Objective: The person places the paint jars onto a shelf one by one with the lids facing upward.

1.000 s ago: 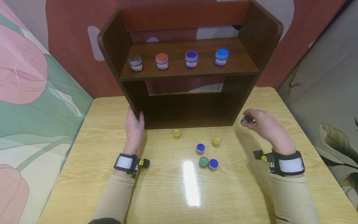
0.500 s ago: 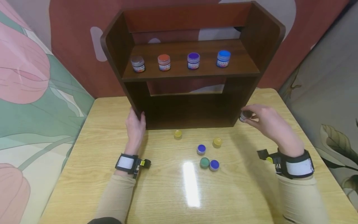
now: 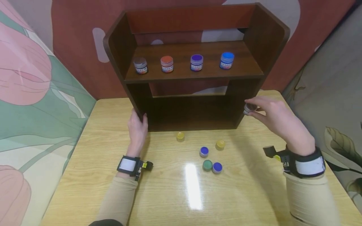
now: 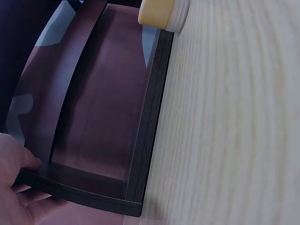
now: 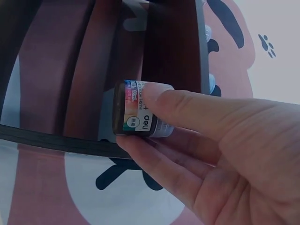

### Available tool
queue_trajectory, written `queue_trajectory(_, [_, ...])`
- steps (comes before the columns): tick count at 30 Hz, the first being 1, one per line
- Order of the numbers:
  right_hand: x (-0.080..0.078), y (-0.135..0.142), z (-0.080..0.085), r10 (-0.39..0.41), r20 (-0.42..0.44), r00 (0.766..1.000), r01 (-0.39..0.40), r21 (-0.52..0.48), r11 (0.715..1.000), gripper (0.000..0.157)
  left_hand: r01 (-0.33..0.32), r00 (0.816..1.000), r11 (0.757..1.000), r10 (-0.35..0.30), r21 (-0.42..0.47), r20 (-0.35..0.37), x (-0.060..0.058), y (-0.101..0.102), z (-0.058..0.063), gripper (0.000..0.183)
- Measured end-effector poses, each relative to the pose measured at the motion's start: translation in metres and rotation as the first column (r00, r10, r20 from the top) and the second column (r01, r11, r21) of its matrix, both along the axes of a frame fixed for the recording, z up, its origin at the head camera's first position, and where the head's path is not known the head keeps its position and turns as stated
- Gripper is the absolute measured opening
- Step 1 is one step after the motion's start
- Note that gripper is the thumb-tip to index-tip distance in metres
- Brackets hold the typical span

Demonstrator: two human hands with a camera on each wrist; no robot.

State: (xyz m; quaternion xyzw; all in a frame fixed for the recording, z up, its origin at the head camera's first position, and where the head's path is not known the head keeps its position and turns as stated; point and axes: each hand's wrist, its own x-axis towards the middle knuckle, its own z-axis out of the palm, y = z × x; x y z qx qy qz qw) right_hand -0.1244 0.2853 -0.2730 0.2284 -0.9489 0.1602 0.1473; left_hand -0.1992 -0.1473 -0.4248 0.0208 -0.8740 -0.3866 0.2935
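Deli paint jar [image 5: 135, 110], dark-colored, is pinched between the right hand's [image 3: 278, 119] thumb and fingers near the shelf unit's [image 3: 192, 114] right front edge, while the left hand [image 3: 137, 130] grips the left edge. Likely light, rigid and slick, it should hold best around its sides.

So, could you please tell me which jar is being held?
The dark jar in the right hand; the others sit on the shelf or table.
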Motion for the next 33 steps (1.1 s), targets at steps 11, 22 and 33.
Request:
queue_trajectory(11, [0.002, -0.002, 0.022, -0.028, 0.060, 0.998, 0.027, 0.014, 1.000, 0.049, 0.011, 1.000, 1.000, -0.011, 0.017, 0.019, 0.001, -0.001, 0.001, 0.035])
queue_trajectory(22, [0.002, -0.005, 0.036, -0.016, 0.027, 1.000, 0.016, 0.022, 1.000, 0.049, 0.017, 1.000, 1.000, -0.017, 0.013, 0.014, 0.001, 0.000, 0.001, 0.035])
queue_trajectory(33, [0.002, -0.007, 0.051, 0.004, -0.024, 1.000, -0.003, 0.033, 0.999, 0.049, 0.013, 1.000, 1.000, -0.013, 0.012, 0.008, 0.001, 0.000, 0.001, 0.034])
